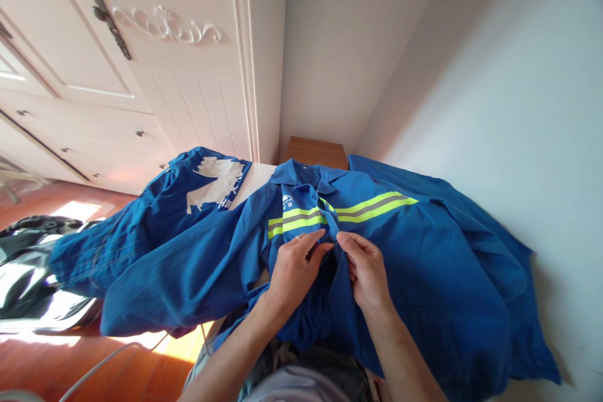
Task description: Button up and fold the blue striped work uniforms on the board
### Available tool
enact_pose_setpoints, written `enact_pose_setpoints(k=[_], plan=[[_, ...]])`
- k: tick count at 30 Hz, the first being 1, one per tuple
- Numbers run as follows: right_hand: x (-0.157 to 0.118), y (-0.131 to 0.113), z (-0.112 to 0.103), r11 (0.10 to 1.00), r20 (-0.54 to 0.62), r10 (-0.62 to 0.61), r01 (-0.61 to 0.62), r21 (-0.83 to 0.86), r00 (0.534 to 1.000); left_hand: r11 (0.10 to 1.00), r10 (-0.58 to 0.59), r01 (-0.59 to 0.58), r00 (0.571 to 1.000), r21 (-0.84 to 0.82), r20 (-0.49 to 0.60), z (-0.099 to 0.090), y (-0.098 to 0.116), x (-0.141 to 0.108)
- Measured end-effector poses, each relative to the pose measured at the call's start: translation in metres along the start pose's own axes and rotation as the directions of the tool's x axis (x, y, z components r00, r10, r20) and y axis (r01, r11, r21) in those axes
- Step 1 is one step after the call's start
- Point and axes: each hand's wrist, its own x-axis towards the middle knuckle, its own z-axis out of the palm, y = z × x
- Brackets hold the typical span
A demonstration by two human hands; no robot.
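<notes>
A blue work jacket [414, 257] with yellow-green and grey reflective stripes lies spread out in front of me, collar at the far side. My left hand [300, 264] pinches the jacket's front edge just below the stripe, thumb and forefinger close together; a ring shows on one finger. Close beside it, my right hand [366, 264] grips the opposite front edge between thumb and curled fingers. The jacket front is fastened or overlapped near the collar and parts below my hands. Whether a button sits between my fingertips is hidden.
Blue cloth with a white print [214, 182] lies to the left. A white cabinet [188, 75] stands behind, a wooden box [316, 152] beyond the collar, and a pale wall [527, 75] at right. On the floor are an open suitcase [42, 276] and a cable [108, 358].
</notes>
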Motion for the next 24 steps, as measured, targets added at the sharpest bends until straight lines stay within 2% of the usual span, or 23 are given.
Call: enact_pose_setpoints(k=[3,7,10,12,16,20,24], plan=[[0.002,0.003,0.001,1.0,-0.002,-0.001,0.001,0.003,1.0,0.999,0.007,-0.006,1.0,-0.042,0.022,0.002,0.0,-0.003],[0.004,0.004,0.001,0.999,-0.012,0.028,-0.027,0.023,1.0,0.987,-0.139,0.146,0.985,-0.069,0.103,-0.001,-0.002,-0.003],[0.005,0.006,-0.001,0.999,-0.006,0.03,-0.03,0.025,1.0,0.969,-0.214,0.223,0.973,-0.106,0.085,0.0,-0.003,0.0],[0.006,0.007,-0.002,0.999,0.0,0.024,-0.024,0.029,1.0,0.979,-0.18,0.183,0.983,-0.085,0.041,0.002,-0.005,0.001],[0.007,0.01,-0.003,0.999,0.004,0.02,-0.02,0.038,1.0,0.999,-0.014,0.014,1.0,-0.031,-0.02,0.005,-0.006,-0.002],[0.006,0.012,-0.002,0.999,-0.01,-0.015,0.016,0.042,1.0,0.992,0.122,-0.119,0.99,0.047,-0.071,0.007,-0.004,-0.006],[0.004,0.009,-0.001,0.999,0.007,-0.033,0.033,0.013,0.999,0.962,0.223,-0.209,0.973,0.177,-0.059,0.006,0.0,-0.005]])
